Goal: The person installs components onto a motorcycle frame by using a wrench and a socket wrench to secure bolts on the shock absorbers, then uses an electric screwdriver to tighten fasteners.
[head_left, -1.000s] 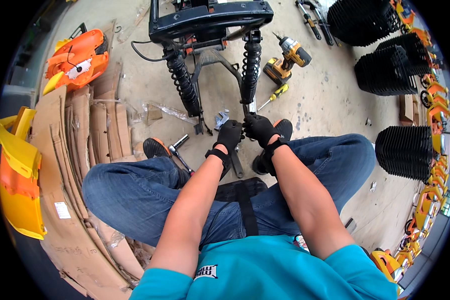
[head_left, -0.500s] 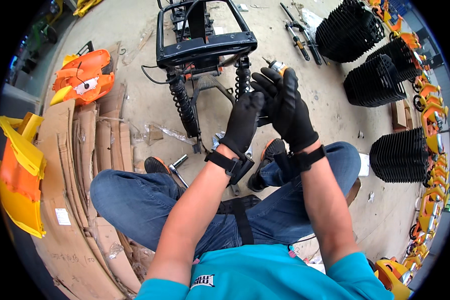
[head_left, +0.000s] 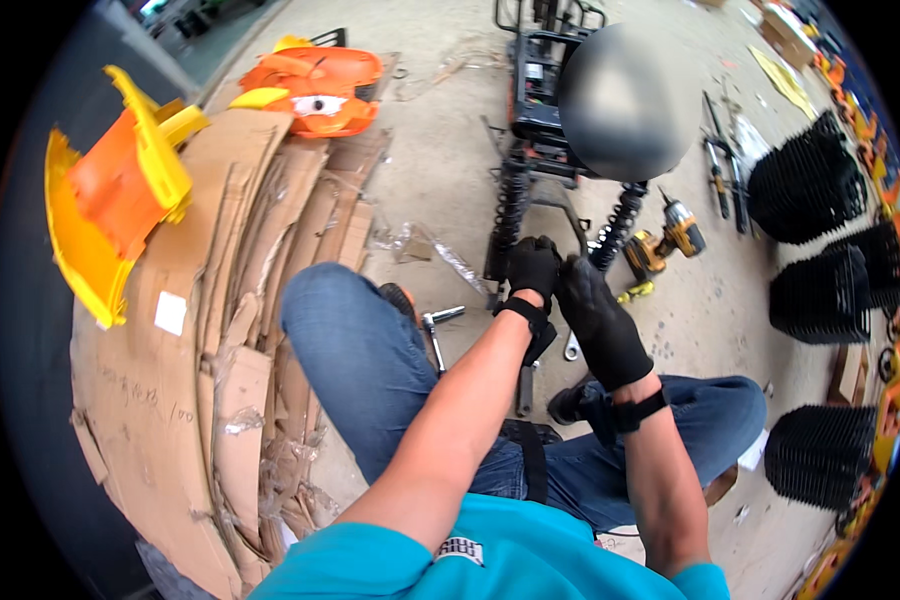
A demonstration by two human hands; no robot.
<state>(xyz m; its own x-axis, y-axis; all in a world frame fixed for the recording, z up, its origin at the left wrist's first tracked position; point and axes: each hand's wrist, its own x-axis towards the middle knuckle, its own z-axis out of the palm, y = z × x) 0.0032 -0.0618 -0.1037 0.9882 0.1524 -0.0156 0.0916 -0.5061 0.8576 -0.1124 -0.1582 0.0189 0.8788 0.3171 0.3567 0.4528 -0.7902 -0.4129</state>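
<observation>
My left hand [head_left: 534, 268], in a black glove, is closed beside the lower end of the left black coil-spring shock absorber [head_left: 508, 208] of a small vehicle frame [head_left: 542, 130]. Close against it, my right hand [head_left: 602, 325] is raised with its gloved fingers bent together; the back of the glove hides what they hold, if anything. Behind the right fingertips stands the right shock absorber [head_left: 622, 222]. A ratchet wrench [head_left: 434, 336] lies on the floor left of my hands. The ring end of a spanner [head_left: 571, 348] shows by my right wrist.
A yellow-and-black cordless driver [head_left: 683, 230] lies right of the frame. Flattened cardboard [head_left: 185, 330] and orange-yellow body panels [head_left: 120, 190] fill the left. Black ribbed stacks [head_left: 820, 295] stand at right, near two fork tubes [head_left: 728, 165]. A blurred round patch covers part of the frame.
The view has swung left, so the scene sits farther right. My hands have come down and together, from open right fingers held up to bent fingers near the shock absorbers' lower ends.
</observation>
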